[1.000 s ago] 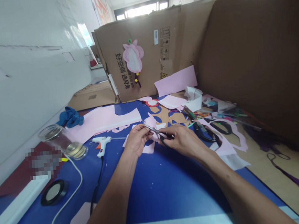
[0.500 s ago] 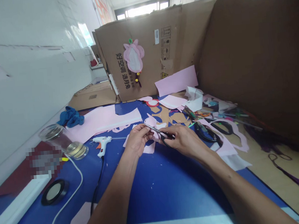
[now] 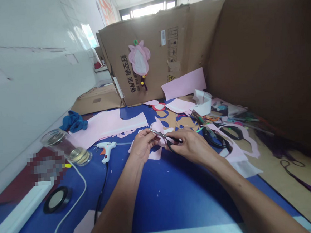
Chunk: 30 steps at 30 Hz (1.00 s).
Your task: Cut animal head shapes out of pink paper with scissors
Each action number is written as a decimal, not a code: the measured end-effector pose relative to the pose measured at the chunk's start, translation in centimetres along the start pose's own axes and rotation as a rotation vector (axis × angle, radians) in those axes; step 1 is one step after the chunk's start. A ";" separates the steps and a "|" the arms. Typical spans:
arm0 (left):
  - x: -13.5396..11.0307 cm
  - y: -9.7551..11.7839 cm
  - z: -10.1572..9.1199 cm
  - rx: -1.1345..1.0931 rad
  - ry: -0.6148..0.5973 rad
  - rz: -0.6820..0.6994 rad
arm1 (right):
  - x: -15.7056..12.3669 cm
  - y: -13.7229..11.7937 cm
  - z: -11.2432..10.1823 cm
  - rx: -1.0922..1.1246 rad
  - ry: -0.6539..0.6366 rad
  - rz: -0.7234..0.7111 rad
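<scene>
My right hand (image 3: pixel 191 144) grips a pair of scissors with black handles (image 3: pixel 172 145), and its blades point left toward my other hand. My left hand (image 3: pixel 143 144) is closed in a pinch on a pink sheet piece (image 3: pixel 161 141), partly hidden by fingers and blades. The blade tips lie right at the left fingertips. Behind the scissors stands another bit of pink sheet (image 3: pixel 158 124); whether it joins the held piece I cannot tell. Below the hands, a pink offcut (image 3: pixel 155 154) lies on the blue table mat (image 3: pixel 178 201).
Left of my hands lie a white glue gun (image 3: pixel 106 149), a tipped glass jar (image 3: pixel 66 147) and a black tape roll (image 3: pixel 57 199). Pink sheets (image 3: pixel 104 122) and brown offcuts (image 3: pixel 172 120) lie behind. A cardboard panel (image 3: pixel 156 59) bearing a pink flower-shaped ornament (image 3: pixel 140 60) stands at the back.
Both hands and the scissors stay almost in the same place. The scissor handles and right fingers have shifted only very slightly.
</scene>
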<state>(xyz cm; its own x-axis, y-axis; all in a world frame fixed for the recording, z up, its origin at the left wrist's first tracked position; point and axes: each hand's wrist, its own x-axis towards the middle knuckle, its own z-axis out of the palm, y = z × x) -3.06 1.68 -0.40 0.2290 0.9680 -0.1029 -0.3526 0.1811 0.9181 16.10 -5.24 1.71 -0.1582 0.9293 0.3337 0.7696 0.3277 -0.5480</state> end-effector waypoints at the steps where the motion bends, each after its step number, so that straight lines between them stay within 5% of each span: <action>1: 0.0 0.0 0.0 0.001 -0.002 0.000 | 0.0 0.0 0.0 -0.001 -0.005 -0.002; 30: 0.0 0.4 0.0 -0.024 -0.008 -0.018 | 0.3 0.2 -0.1 0.214 -0.063 -0.020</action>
<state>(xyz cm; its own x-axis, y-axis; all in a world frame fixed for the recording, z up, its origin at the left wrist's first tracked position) -3.20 1.70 -0.03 0.2426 0.9631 -0.1163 -0.3704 0.2027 0.9065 16.31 -4.95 1.79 -0.2158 0.9288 0.3013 0.6179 0.3688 -0.6944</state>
